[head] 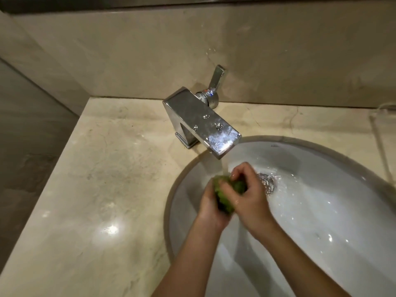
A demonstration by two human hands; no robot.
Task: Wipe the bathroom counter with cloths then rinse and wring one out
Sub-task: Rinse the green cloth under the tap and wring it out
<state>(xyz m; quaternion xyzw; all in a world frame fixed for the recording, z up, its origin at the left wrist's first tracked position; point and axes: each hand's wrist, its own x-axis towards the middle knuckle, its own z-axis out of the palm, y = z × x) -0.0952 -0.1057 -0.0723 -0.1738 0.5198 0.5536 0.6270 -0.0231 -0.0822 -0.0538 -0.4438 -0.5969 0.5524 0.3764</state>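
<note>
the green cloth (227, 197) is bunched into a ball between the two hands, over the white sink (321, 202) and right under the thin stream of water (224, 166) from the tap (201, 122). the left hand (211, 209) grips it from the side and below. the right hand (251, 195) has its fingers curled over the top, so both are closed around the cloth. the lever (216, 79) is raised and water runs toward the drain (266, 182).

i judge the task is in its last part: this is the rinsing. the tabletop (102, 179) is shiny, which would fit with finished wiping, but i cannot be sure. only one cloth is in view. what is left, i think, is to finish the rinse, wring the cloth and close the tap.
</note>
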